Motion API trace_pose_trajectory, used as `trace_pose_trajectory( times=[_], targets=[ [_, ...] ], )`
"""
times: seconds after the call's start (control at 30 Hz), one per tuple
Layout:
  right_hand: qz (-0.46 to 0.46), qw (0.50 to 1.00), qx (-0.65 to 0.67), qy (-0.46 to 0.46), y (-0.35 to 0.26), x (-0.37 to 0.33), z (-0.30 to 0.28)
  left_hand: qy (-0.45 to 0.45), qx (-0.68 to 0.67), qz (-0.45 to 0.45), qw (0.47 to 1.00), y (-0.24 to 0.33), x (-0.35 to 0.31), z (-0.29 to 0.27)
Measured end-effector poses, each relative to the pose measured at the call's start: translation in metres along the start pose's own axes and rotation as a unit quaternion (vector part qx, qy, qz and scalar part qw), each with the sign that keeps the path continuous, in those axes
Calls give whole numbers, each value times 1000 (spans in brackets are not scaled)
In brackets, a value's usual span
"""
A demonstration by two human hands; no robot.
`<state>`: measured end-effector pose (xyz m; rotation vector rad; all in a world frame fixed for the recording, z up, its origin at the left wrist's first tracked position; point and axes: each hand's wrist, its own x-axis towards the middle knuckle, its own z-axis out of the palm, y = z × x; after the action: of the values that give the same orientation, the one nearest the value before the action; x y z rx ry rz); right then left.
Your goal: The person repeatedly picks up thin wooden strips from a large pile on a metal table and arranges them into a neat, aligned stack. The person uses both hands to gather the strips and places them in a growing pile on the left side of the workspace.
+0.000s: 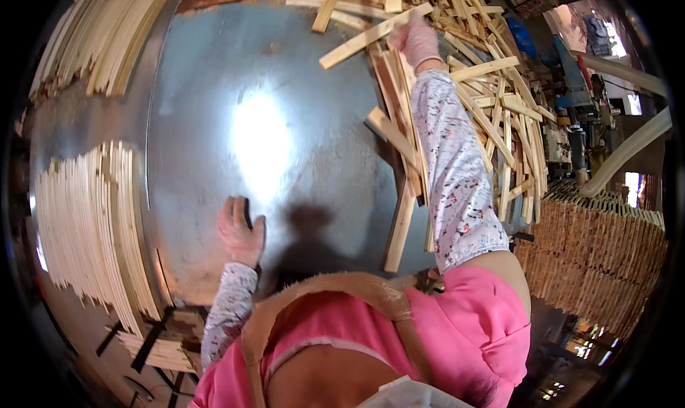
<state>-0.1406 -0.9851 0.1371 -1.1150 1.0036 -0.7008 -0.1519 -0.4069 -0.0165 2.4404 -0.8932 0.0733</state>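
My right hand (pixel 417 42), in a thin pale glove, reaches to the far right with its fingers closed at a light wooden slat (pixel 367 39). This slat lies slantwise, its near end pointing left over the metal tabletop (pixel 207 115). The fingertips are slightly blurred. Under and beside that arm is a loose heap of wooden slats (pixel 489 72), lying crosswise on one another. My left hand (pixel 240 231), also gloved, rests at the near left part of the tabletop with its fingers stretched out and nothing in it.
Neat rows of slats stand at the left, a near one (pixel 85 222) and a far one (pixel 118 29). Beyond the heap, at the right, are a machine (pixel 574 87) with a pale hose (pixel 631 151) and a tall stack of wood pieces (pixel 589 254). Loose slats overhang the table's right side.
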Motion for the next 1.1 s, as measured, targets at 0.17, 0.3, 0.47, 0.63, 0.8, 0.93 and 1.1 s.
trace_pose_trajectory(
  times=[0.17, 0.3, 0.47, 0.63, 0.8, 0.93, 1.1],
  targets=[
    [24, 950, -310, 11, 118, 83, 20, -15, -70, 22, 997, 41, 39, 29],
    [55, 972, -207, 93, 178, 99, 49, -8, -119, 85, 989, 57, 77, 50],
    [-85, 981, -164, 67, 164, 33, 64, -76, -207, 3, 975, 72, 150, 56],
    [-9, 929, -278, -246, 156, -147, 16, -284, -451, -108, 839, 80, 225, 78],
    [-255, 736, -627, 10, 137, -232, -148, -434, -522, -304, 668, 89, 191, 87],
    [-175, 685, -698, 110, 145, -244, -242, -489, -443, -266, 703, 102, 125, 64],
    [-119, 717, -682, 84, 172, -244, -236, -480, -330, -218, 783, 128, 63, 51]
  ],
)
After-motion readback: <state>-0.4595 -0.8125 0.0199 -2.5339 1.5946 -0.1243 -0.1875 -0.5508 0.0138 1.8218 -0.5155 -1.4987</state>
